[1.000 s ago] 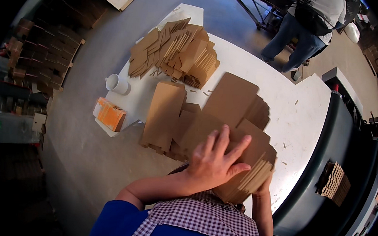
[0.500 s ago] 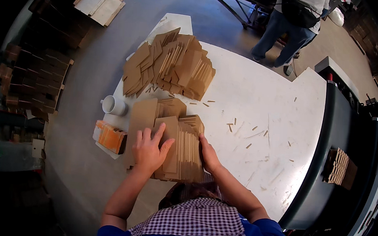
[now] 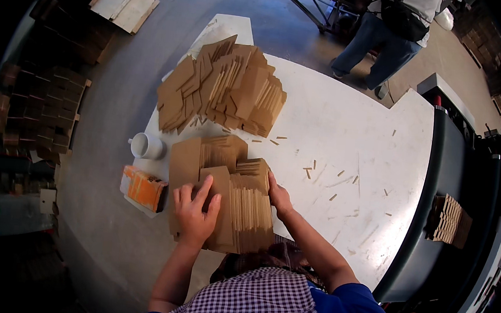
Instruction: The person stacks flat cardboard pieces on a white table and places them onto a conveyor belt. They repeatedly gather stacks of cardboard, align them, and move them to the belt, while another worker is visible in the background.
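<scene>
Orange-streaked box (image 3: 144, 188) and white mug (image 3: 147, 146) sit left of the layered brown cardboard stack (image 3: 252, 212) at the tabletop's (image 3: 375, 137) near edge. The left hand (image 3: 196, 216) presses its left face, grip spread; a jagged cardboard pile (image 3: 226, 93) lies beyond the stack. The right hand (image 3: 280, 197) touches its right side, grip unclear. Farther right: thin scraps (image 3: 333, 197), smooth dark machine (image 3: 456, 155).
</scene>
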Demonstrator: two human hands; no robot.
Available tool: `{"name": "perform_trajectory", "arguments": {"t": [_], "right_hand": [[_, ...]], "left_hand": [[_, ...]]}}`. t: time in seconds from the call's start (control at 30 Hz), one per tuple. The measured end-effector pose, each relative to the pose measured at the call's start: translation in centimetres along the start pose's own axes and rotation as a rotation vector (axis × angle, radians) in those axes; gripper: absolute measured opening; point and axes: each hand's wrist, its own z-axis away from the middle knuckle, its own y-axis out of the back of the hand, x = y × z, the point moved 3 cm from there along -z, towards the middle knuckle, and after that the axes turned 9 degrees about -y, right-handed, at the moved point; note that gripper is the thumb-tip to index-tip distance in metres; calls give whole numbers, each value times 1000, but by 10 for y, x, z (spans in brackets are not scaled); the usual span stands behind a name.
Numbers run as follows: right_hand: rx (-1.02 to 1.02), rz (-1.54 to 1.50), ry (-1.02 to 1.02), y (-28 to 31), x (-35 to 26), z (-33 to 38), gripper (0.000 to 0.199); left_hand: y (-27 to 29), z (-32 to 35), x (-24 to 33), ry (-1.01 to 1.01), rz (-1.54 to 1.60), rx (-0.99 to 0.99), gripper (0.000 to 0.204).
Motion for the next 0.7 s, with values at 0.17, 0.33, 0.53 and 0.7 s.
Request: {"name": "perform_trajectory", "arguments": {"t": [0.17,0.33,0.53,0.7], "right_hand": [[-239,-361,39,-18,13,1,94],[-225,-443,124,30,6,51,90],[225,-217,145,154,16,144,75],[397,127,267,203,15,181,75]], "left_hand": [[6,3,-6,19,30,4,40],[0,7,-6,42,121,45,42],[-83,36,21,173,720,113,48],[-159,58,47,282,1032,59,49]]}}
